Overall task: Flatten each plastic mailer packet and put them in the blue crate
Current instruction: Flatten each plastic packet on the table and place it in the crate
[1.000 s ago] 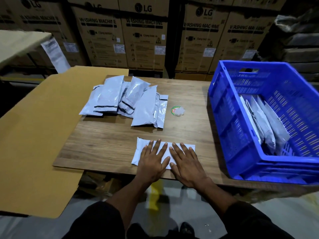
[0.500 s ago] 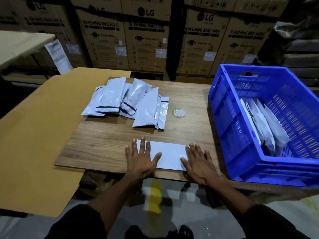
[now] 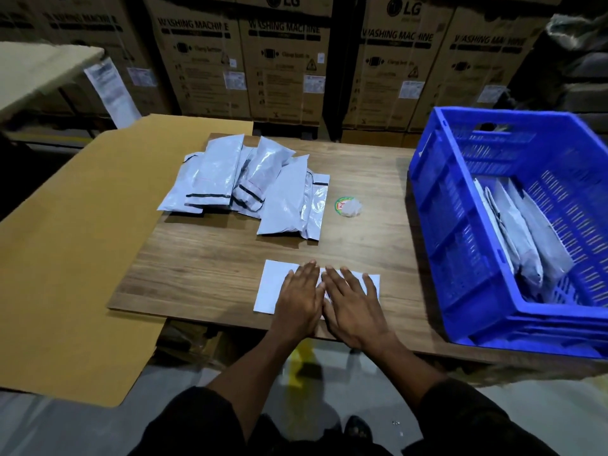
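Head view, both hands (image 3: 329, 301) flat, fingers straight, pressing white mailer (image 3: 273, 286)

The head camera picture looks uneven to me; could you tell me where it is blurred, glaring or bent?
Head view: the blue crate is smeared at its right edge; glare streaks the pile of mailers; the wide lens bows the cartons behind; the corners go dark; both hands, left hand and right hand, are sharp on the flat mailer.
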Demonstrator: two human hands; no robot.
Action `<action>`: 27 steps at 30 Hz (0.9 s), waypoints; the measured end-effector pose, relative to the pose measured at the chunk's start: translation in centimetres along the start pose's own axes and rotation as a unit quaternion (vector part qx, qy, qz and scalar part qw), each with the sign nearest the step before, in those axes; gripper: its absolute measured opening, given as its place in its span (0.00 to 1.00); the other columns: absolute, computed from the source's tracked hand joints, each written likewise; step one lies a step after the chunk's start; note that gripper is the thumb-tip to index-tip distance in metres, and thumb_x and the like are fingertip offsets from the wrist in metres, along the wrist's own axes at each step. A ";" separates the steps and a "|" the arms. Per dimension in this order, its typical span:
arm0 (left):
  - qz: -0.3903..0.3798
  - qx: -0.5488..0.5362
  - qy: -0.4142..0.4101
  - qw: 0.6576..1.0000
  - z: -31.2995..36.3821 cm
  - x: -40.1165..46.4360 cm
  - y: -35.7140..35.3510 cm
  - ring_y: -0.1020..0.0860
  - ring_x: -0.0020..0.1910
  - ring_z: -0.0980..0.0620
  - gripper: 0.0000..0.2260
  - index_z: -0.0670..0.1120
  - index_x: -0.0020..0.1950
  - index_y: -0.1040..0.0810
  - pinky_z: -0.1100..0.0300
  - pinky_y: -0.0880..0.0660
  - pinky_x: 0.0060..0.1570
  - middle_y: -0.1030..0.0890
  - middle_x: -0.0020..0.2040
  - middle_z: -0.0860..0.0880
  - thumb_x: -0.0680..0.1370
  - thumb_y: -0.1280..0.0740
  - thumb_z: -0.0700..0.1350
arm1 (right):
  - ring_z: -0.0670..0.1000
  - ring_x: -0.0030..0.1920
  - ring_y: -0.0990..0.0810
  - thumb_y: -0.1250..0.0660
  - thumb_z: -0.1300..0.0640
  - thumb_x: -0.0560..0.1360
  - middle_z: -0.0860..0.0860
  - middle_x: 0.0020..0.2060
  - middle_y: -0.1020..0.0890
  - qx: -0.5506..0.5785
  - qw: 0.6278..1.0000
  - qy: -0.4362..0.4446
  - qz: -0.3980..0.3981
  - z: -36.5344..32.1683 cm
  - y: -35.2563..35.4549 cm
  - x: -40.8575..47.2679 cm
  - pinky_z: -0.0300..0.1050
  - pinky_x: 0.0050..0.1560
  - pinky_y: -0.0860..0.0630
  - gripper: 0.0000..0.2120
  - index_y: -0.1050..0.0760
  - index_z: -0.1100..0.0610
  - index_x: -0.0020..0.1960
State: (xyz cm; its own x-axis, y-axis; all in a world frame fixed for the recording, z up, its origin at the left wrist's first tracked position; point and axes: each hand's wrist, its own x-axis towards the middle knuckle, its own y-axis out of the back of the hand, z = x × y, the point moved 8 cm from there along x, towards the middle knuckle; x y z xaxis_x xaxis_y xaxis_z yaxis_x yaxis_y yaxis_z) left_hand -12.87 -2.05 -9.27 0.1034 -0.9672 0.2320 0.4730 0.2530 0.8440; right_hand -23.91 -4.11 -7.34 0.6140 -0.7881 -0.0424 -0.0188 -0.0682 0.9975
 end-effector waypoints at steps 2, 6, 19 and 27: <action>0.000 0.063 0.004 0.998 -0.5 -0.2 0.4 0.28 0.72 0.41 0.23 0.43 0.72 0.25 0.41 0.31 0.69 0.26 0.73 0.44 0.86 0.49 0.53 | 0.55 0.75 0.34 0.49 0.46 0.80 0.50 0.75 0.31 0.011 1.000 -0.013 0.003 0.5 -0.1 0.0 0.62 0.72 0.41 0.26 0.32 0.54 0.75; -0.036 0.145 0.031 0.988 -1.9 -0.5 0.5 0.38 0.78 0.40 0.25 0.51 0.77 0.31 0.38 0.39 0.73 0.35 0.79 0.48 0.83 0.49 0.59 | 0.57 0.76 0.37 0.48 0.44 0.80 0.53 0.76 0.33 0.009 0.999 -0.036 -0.001 1.7 -0.8 -0.3 0.63 0.74 0.42 0.28 0.32 0.55 0.75; -0.025 0.163 0.060 0.984 -3.2 -0.3 2.7 0.41 0.79 0.39 0.31 0.40 0.78 0.34 0.32 0.53 0.74 0.37 0.79 0.41 0.84 0.55 0.59 | 0.56 0.80 0.62 0.61 0.30 0.77 0.56 0.80 0.57 0.000 0.998 -0.059 -0.027 5.5 0.6 -1.9 0.62 0.76 0.64 0.42 0.56 0.57 0.81; 0.004 0.151 -0.045 0.987 -0.5 -1.3 1.0 0.34 0.76 0.40 0.23 0.44 0.75 0.27 0.36 0.34 0.69 0.29 0.76 0.46 0.86 0.46 0.55 | 0.56 0.80 0.53 0.55 0.32 0.79 0.53 0.81 0.49 -0.011 0.994 0.097 -0.053 2.3 -0.8 -1.2 0.60 0.77 0.51 0.37 0.49 0.53 0.81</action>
State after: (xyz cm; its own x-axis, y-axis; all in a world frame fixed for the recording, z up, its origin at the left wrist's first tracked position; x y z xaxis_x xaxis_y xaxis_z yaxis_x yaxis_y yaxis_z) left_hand -12.07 -0.61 -9.02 0.0219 -0.9627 0.2696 0.1879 0.2688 0.9447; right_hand -26.45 -4.54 -8.26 0.7521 -0.6446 -0.1372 0.0695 -0.1295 0.9891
